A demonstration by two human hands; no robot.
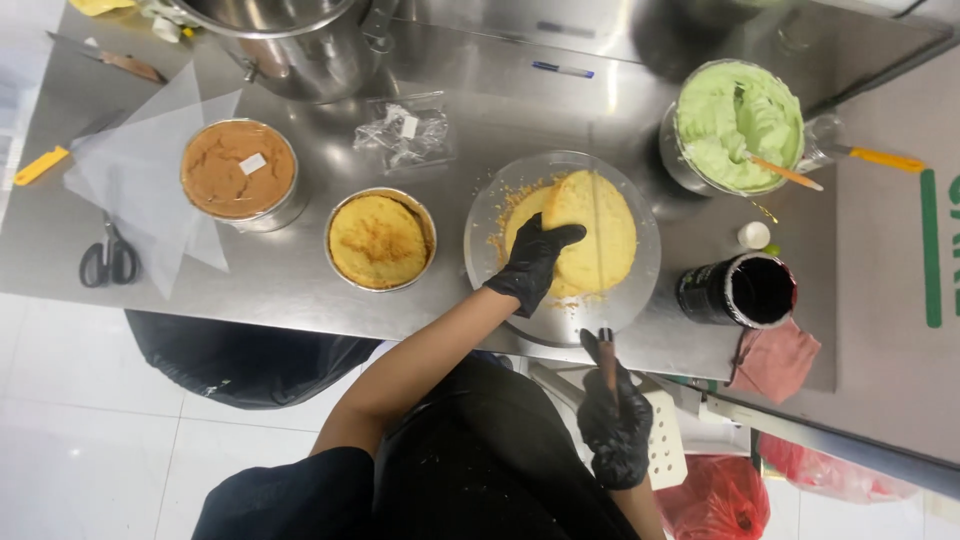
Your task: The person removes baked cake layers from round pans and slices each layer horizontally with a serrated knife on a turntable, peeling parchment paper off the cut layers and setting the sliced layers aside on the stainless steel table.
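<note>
My black-gloved left hand (534, 262) lies spread flat on the round yellow sponge cake layer (590, 232), lifting it off the clear round glass turntable (640, 290). My right hand (614, 425), nearer my body, grips a brown-handled knife (606, 358). Left of it sits a round tin of yellow sponge (380, 240) on the steel counter (300, 290).

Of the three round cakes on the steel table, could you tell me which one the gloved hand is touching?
The left hand rests on the yellow sponge cake on the clear round turntable; the other two sit untouched in metal tins.
</note>
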